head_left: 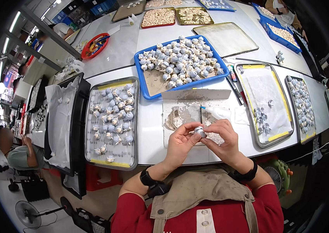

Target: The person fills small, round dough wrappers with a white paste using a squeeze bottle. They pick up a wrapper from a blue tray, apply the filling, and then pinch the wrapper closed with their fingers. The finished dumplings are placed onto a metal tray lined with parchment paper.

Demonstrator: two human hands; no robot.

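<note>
My left hand (pixel 182 143) and my right hand (pixel 223 140) meet in front of me, both closed. Between their fingertips is a small rounded blue-grey piece (pixel 199 131); its exact kind is unclear. Beneath and beyond them lies a smudged cardboard work surface (pixel 195 94) with a raised back flap. A thin dark tool with a blue tip (pixel 202 108) stands there beside a white bottle-like object (pixel 219 113). Just beyond, a blue tray (pixel 144 86) holds a heap of similar blue-grey pieces with cream-coloured parts.
A metal tray (pixel 135 128) of similar pieces lies left. To the right, a paper-lined tray (pixel 263 85) carries several grey shell-like pieces, beside a fuller tray (pixel 303 105). Pens (pixel 234 90) lie between. A red basket (pixel 105 44) stands far left; black crates (pixel 80 116) flank the table.
</note>
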